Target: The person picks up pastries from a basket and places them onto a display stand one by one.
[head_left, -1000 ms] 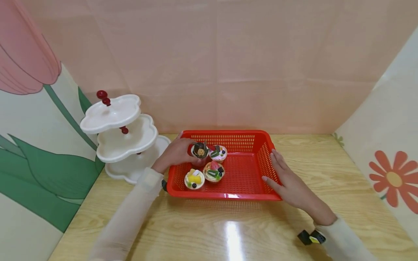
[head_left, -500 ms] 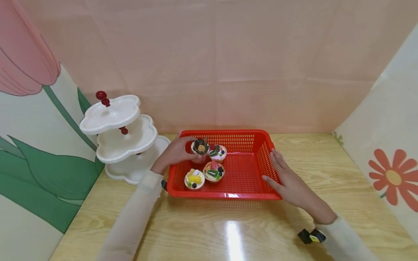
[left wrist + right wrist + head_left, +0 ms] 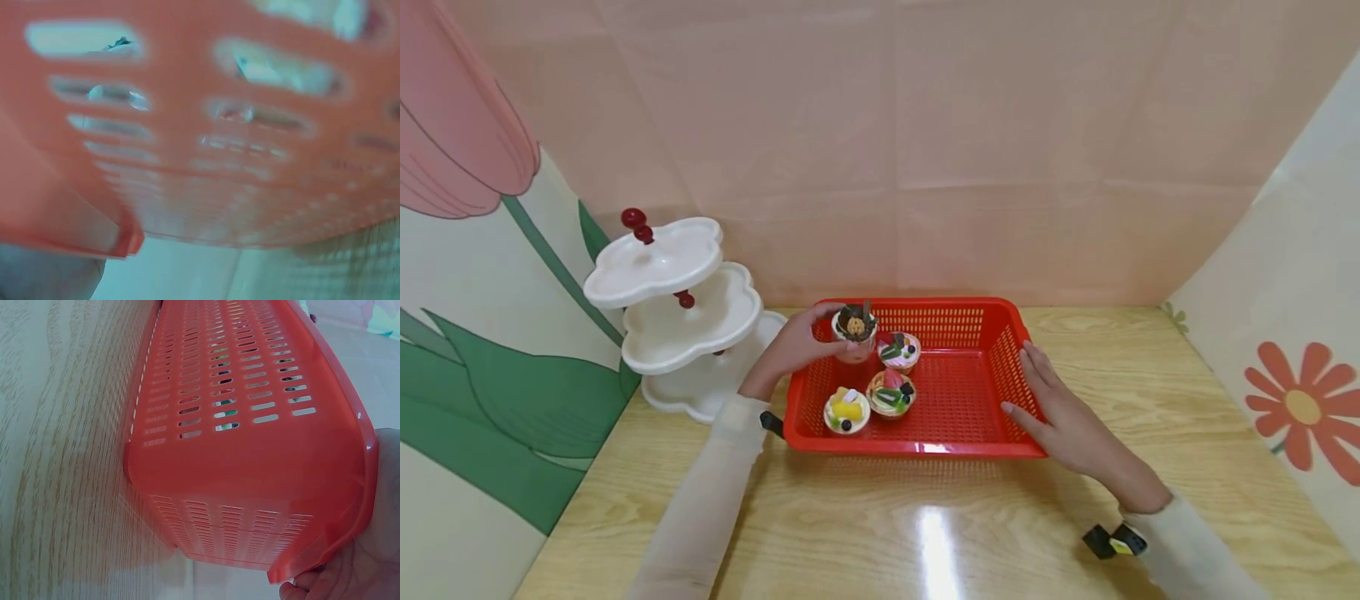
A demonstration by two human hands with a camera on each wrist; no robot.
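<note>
My left hand (image 3: 801, 342) reaches over the left side of the red plastic basket (image 3: 951, 451). Thumb and fingers pinch a cupcake with a dark chocolate top and a nut-like piece (image 3: 854, 325). Close by in the basket lie a pink-cream cupcake (image 3: 899, 352), a fruit tart with a strawberry piece (image 3: 891, 395) and a yellow fruit cupcake (image 3: 847, 412). My right hand (image 3: 1067, 425) rests on the basket's right rim, fingers mostly straight, thumb over the inner side. The right wrist view shows the palm (image 3: 375, 556) against that rim. The left wrist view is mostly filled by the slotted basket wall (image 3: 175, 112).
A white three-tier stand (image 3: 688, 321) with scalloped plates and red knobs stands left of the basket, close to my left wrist. The light wood table (image 3: 842, 525) carries both. A pink backdrop (image 3: 925, 167) rises behind, with flower-printed panels at both sides.
My left hand has raised the chocolate cupcake and moved it slightly left and away from me. My right hand and the basket have stayed in place.
</note>
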